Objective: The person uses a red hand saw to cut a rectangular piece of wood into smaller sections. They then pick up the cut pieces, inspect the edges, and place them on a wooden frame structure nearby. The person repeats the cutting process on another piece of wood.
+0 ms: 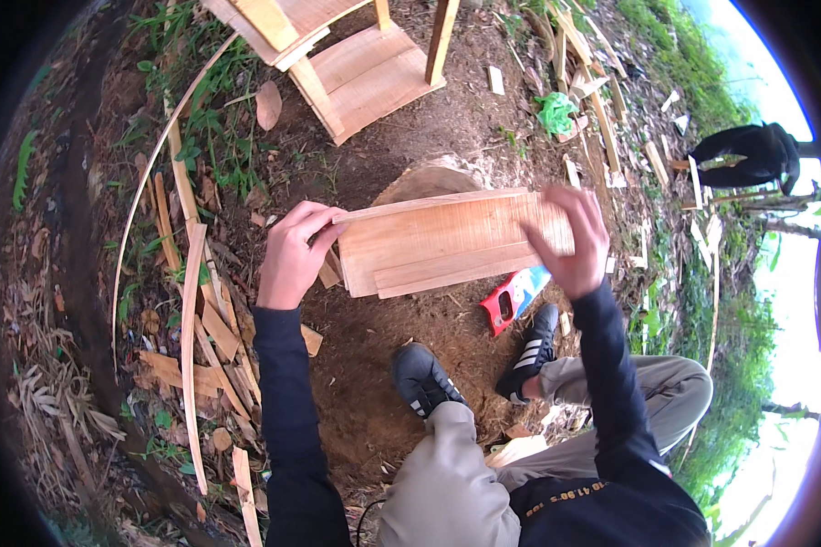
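A wooden piece point(438, 235), a wide pale board with narrow strips along its long edges, is raised in front of me above the ground. My left hand point(294, 253) pinches its left end, thumb and fingertips at the upper corner. At the right end, my right hand point(576, 242) is slightly blurred, its thumb and fingers spread apart over the board; whether it touches the wood cannot be told. Behind the piece a tree stump point(433, 178) is partly hidden. Just below the board lies a handsaw point(506, 305) with a red handle, near my feet.
A wooden frame with shelves point(379, 73) stands on the dirt beyond the stump. Wood strips and offcuts point(194, 356) lie along the left, with more scraps point(602, 114) at the far right beside a green plastic bag point(556, 114). Dark cloth point(748, 155) hangs at the right.
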Demonstrator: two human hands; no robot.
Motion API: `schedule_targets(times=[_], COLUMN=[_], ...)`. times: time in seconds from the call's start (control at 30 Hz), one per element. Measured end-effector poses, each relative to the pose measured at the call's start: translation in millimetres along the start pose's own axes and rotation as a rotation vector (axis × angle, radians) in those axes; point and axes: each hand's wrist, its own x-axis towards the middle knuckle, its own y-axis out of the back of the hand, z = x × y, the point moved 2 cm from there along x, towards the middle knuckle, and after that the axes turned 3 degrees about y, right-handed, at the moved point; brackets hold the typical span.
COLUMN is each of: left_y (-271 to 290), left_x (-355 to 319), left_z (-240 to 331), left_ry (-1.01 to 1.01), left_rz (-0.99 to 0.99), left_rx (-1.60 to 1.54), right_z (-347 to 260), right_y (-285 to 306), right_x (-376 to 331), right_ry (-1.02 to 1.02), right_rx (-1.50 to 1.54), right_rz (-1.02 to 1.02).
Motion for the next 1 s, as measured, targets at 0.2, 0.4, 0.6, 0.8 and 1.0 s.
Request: schedule_targets(times=[0.2, 0.4, 0.6, 0.8, 1.0], left_y=[-3, -4, -5, -5, -4], left_x=[2, 0, 0, -2, 0], left_z=[0, -1, 0, -4, -6], left_ry=[-0.009, -0.016, -0.012, -0.014, -0.035], left_rz=[-0.006, 0.004, 0.014, 0.02, 0.015], left_rx=[-0.024, -0.004, -0.013, -0.025, 0.002], right_z=[-40, -49, -61, -65, -59], right_y=[-30, -39, -44, -47, -57], right_x=[-56, -38, -34, -35, -36], right_ry=[0.224, 0.354, 0.382, 0.33, 0.294], right_rx=[-0.017, 0.033, 0.085, 0.084, 0.072], right_rz=[-0.379, -0.39, -0.373, -0.408, -0.378])
